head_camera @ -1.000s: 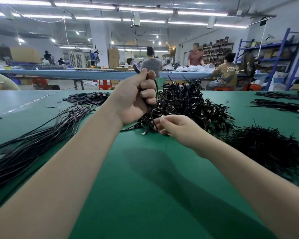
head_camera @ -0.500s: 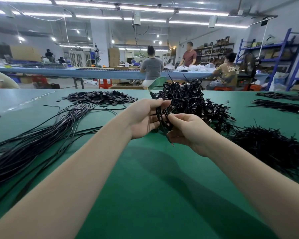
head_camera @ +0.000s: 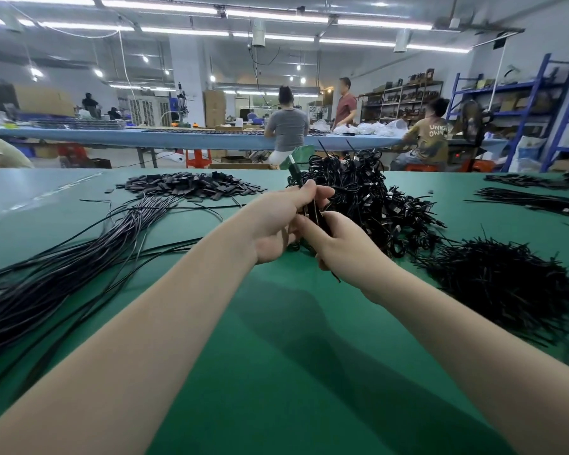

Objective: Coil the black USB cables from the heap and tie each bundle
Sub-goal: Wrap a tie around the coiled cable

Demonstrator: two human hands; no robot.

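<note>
Head view. Both hands meet above the green desk (head_camera: 276, 372), just in front of the pile of finished bundles (head_camera: 368, 198). The left hand (head_camera: 276, 224) grasps a coiled black USB cable (head_camera: 312, 210), fingers curled round the loops with the thumb on top; one connector end (head_camera: 293, 167) sticks up above the fist. The right hand (head_camera: 339, 244) is also curled against the lower part of the coil, apparently pinching it or a thin black tie; a short black tail (head_camera: 334, 275) hangs below that hand. What the right fingertips hold cannot be told exactly, as the hands hide it.

The heap of loose straight cables (head_camera: 63, 267) lies on the desk well to the left. A mound of thin black ties (head_camera: 506, 284) lies to the right, near the right forearm. A spread of small flat black pieces (head_camera: 191, 187) lies further back on the left.

Step in hand, by judgement: the coil is formed and the binding of the bundle is under way. The next move calls for a firm left-hand hold so the loops do not spring open while the right hand wraps and twists the tie tight round the middle.
</note>
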